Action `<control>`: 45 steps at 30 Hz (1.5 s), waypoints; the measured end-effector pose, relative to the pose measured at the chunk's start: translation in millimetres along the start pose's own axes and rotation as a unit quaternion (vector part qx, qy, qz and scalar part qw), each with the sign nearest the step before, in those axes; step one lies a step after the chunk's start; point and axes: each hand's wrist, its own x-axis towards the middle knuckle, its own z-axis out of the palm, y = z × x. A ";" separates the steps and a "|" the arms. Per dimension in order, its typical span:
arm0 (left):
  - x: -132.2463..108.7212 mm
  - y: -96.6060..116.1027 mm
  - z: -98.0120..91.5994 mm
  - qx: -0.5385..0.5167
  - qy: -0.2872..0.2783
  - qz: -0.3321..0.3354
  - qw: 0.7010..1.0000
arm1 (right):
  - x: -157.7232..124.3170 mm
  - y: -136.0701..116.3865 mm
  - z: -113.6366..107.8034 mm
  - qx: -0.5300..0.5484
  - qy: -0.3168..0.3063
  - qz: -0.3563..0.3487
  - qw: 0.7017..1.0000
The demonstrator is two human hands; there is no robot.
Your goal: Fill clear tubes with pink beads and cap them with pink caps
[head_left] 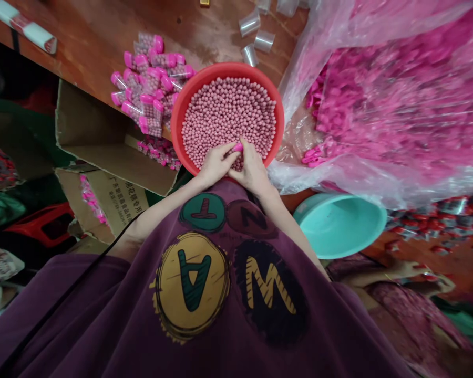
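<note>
My left hand (pixel 216 164) and my right hand (pixel 252 168) meet low over a red plastic basin (pixel 220 79), their fingers pinching a small pink plastic cap (pixel 238 148) between them. The hands partly hide whatever lies under the cap. Filling the basin are many small pink beads (pixel 228 118), and my fingertips sit just above them. Beyond the basin's left rim lies a heap of clear tubes with pink caps (pixel 150 86), packed with pink beads.
A wooden table edge (pixel 82 65) runs behind the basin, with empty clear plastic tubes (pixel 256 41) at the far side. A large plastic bag of pink caps (pixel 394 100) lies to the right. A teal basin (pixel 339 226) sits lower right, and open cardboard boxes (pixel 106 152) stand left.
</note>
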 end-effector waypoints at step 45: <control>27.2 -21.6 -44.8 -0.162 0.162 -0.068 0.971 | 3.1 10.5 6.7 0.049 0.004 0.046 0.998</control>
